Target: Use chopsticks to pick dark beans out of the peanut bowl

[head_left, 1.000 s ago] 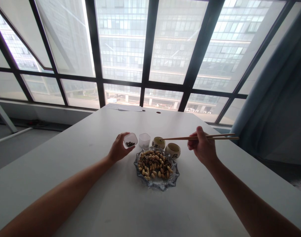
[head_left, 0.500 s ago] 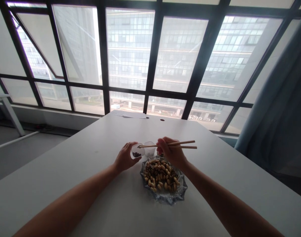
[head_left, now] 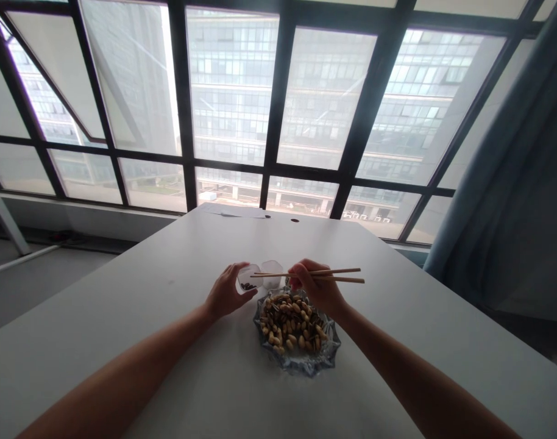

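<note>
My left hand (head_left: 227, 292) is closed around the side of a small clear plastic cup (head_left: 255, 279), tilted toward me, with several dark seeds (head_left: 248, 286) at its bottom. Between the fingers of my right hand (head_left: 317, 286) is a pair of wooden chopsticks (head_left: 337, 275), their tips over the mouth of that cup. Whether the tips pinch anything is too small to tell. A second clear plastic cup (head_left: 272, 268) stands just right of the first, partly behind the chopsticks. Nearer to me sits a scalloped glass bowl (head_left: 301, 364) holding peanuts (head_left: 290, 326) and striped sunflower seeds.
My right hand hides most of the small ceramic cups behind the bowl. White paper (head_left: 237, 211) lies at the far end of the white table (head_left: 205, 378). Windows stand beyond it, and a blue-grey curtain (head_left: 493, 177) hangs at the right.
My right hand has brought the chopsticks leftward from above the ceramic cups to the cup in my left hand. A small dark piece at the chopstick tips half a second ago no longer shows.
</note>
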The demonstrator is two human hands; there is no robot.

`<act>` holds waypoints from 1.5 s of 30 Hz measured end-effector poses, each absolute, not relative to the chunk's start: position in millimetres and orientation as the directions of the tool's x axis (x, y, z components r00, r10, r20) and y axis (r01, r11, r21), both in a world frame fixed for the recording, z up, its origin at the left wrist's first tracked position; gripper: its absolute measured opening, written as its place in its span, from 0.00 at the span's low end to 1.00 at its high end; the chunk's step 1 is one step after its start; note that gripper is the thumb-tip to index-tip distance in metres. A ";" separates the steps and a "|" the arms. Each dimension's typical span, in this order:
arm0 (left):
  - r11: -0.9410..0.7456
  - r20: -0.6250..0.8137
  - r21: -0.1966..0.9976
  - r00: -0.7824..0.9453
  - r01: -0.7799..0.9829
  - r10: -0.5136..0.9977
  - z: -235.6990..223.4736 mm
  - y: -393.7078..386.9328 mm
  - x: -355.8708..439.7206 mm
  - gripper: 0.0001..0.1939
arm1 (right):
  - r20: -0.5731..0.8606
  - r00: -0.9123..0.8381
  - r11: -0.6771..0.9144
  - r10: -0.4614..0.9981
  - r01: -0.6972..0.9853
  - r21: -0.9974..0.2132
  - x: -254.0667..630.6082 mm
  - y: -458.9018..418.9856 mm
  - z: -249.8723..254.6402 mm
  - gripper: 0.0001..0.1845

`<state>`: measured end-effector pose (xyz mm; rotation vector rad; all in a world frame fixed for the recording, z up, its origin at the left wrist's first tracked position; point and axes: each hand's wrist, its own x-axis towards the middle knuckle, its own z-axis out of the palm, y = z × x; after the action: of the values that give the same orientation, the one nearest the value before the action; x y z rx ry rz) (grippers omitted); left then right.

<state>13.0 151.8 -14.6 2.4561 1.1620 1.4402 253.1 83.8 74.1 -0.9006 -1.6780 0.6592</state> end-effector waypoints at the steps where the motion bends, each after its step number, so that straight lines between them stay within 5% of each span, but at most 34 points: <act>1: -0.709 0.720 0.410 0.274 0.574 0.638 -14.9 151.9 12.8 0.30 | 0.547 -0.146 0.566 0.824 0.234 -0.790 252.6 83.1 72.4 0.26; 11: -0.612 0.693 0.435 0.189 0.660 0.696 -17.7 157.0 11.6 0.30 | 0.488 -0.013 0.470 0.872 0.297 -0.831 274.6 92.9 77.9 0.30; 26: -0.537 0.597 0.519 0.167 0.665 0.785 -17.6 158.2 11.9 0.31 | 0.253 -0.196 0.319 0.947 0.510 -0.799 272.5 103.4 111.7 0.31; 37: -0.537 0.569 0.535 0.192 0.652 0.799 -15.9 159.2 10.4 0.32 | 0.361 -0.126 0.350 0.924 0.657 -0.668 268.0 103.0 99.9 0.32; 45: -0.522 0.555 0.534 0.190 0.665 0.810 -13.5 156.5 11.9 0.32 | 0.307 0.002 0.226 0.952 0.673 -0.704 271.6 102.5 87.0 0.30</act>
<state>11.9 156.5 -13.5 2.2835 1.4325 1.2409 271.6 102.5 87.0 -1.5173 -1.7407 0.4633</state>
